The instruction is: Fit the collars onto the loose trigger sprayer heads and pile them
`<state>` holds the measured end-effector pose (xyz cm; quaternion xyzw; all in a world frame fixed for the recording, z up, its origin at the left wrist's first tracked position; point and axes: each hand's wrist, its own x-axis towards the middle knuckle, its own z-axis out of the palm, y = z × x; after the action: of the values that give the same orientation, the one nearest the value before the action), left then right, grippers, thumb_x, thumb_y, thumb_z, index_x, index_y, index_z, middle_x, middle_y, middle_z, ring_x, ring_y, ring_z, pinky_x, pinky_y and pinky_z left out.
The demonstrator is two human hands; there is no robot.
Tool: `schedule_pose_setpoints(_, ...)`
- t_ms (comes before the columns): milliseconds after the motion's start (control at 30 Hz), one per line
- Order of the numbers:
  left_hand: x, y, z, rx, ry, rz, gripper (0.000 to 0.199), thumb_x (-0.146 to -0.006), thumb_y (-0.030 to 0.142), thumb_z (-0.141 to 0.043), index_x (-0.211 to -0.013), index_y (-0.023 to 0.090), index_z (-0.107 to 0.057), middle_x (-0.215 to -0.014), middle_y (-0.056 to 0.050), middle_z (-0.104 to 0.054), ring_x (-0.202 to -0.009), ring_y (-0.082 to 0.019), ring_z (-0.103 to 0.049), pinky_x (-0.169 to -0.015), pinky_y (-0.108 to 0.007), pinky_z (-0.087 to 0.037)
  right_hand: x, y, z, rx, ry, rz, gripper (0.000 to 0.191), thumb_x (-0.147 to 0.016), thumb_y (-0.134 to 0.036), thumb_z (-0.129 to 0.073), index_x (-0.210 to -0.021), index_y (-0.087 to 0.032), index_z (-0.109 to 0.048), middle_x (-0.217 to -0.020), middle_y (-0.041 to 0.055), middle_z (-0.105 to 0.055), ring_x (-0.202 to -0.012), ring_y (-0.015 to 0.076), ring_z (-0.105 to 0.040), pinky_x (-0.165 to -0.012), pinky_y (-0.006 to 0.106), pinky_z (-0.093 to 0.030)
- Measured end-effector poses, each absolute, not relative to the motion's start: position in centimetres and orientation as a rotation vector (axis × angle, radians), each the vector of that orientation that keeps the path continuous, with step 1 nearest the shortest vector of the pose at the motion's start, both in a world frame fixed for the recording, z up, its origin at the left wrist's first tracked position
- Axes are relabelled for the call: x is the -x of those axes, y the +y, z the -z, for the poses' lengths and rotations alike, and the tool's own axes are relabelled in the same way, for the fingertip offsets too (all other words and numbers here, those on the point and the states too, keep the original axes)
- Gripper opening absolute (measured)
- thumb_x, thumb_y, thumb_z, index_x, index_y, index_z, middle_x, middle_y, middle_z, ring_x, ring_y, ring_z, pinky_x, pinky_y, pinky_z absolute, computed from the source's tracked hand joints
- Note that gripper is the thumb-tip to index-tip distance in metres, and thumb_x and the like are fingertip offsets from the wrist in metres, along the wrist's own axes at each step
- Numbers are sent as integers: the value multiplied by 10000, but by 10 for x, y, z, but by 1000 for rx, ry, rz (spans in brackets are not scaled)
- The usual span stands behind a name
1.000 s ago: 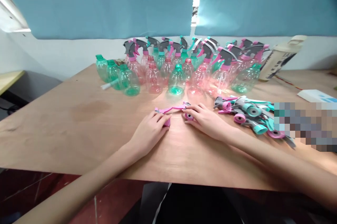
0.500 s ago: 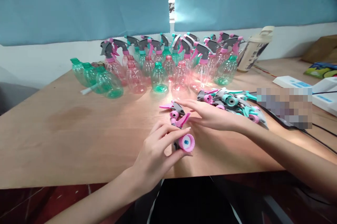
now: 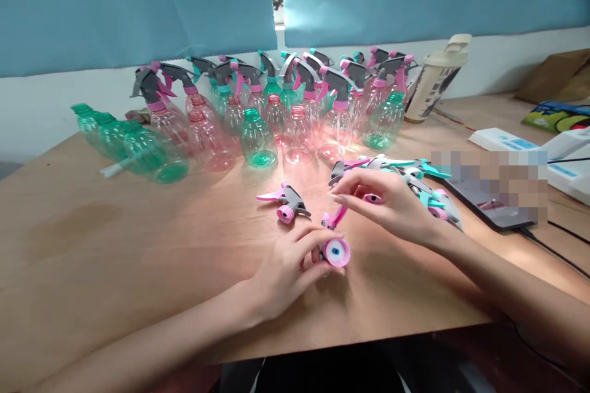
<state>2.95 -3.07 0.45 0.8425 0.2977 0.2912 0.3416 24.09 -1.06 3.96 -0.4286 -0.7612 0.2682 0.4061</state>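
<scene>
My left hand [image 3: 295, 267] is closed around a trigger spray head with a pink collar [image 3: 336, 252], gripped between thumb and fingers. The collar's open underside, white with a blue centre, faces me. My right hand [image 3: 387, 205] hovers just above and to the right, thumb and forefinger brought together in a pinch; whether anything small is between the tips I cannot make out. A loose grey and pink spray head [image 3: 291, 201] lies on the table beyond my left hand. Behind my right hand is a pile of grey, pink and teal spray heads [image 3: 426, 170], partly hidden.
Pink and green clear bottles [image 3: 259, 141] stand in rows at the back, several with spray heads on. Green bottles [image 3: 142, 147] lean together at the left. A cream shaker bottle [image 3: 436, 85], a dark phone-like device [image 3: 491, 196] and a white power strip [image 3: 507, 142] are at the right.
My view has shifted. My right hand has moved right, away from the loose spray head, and its fingers have closed into a pinch. My left hand still holds its spray head.
</scene>
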Motion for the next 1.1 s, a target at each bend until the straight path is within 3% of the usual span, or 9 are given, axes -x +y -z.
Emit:
schedule_pose_setpoints(167, -27, -24, -7, -2166, 785, -688, 332, -845, 167, -628, -1167, 203, -560, -911, -15, -661, -549, -89, -471, -596, -211, -439, -238, -9, -16, 1155, -1773, -525, 135, -872, -336, -574, -880, -201, -575, -832, 36, -607, -753, 167, -581, -625, 305, -473)
schedule_pose_setpoints(400, -21, -13, -3, -2135, 1011, -722, 323, -818, 191, -664, -1134, 202, -595, -722, 28, -601, -548, -95, -464, -539, -200, -384, -231, -19, -13, 983, -1945, -547, 128, -841, -255, -617, -834, -207, -499, -688, -31, -503, -584, 104, -482, -543, 255, -417)
schedule_pose_setpoints(600, -19, -5, -2, -2140, 1051, -769, 302, -824, 216, -658, -1122, 201, -609, -833, 6, -626, -601, -94, -487, -545, -198, -387, -228, -20, -3, 910, -2155, -369, 124, -849, -163, -589, -966, -147, -629, -692, -4, -593, -583, 100, -515, -553, 230, -425)
schedule_pose_setpoints(767, -20, -7, -3, -2157, 1028, -769, 300, -813, 179, -667, -1108, 179, -615, -886, -13, -626, -635, -100, -497, -563, -205, -400, -225, -21, -2, 860, -2151, -228, 140, -847, -118, -582, -967, -135, -652, -815, 39, -709, -622, 112, -580, -593, 231, -468)
schedule_pose_setpoints(1100, -20, -10, -3, -2138, 1011, -765, 316, -803, 165, -679, -1111, 178, -608, -882, -13, -613, -641, -99, -512, -586, -202, -429, -226, -25, -2, 872, -2125, -261, 181, -844, -111, -585, -1013, -150, -635, -747, 17, -678, -605, 110, -587, -567, 224, -469)
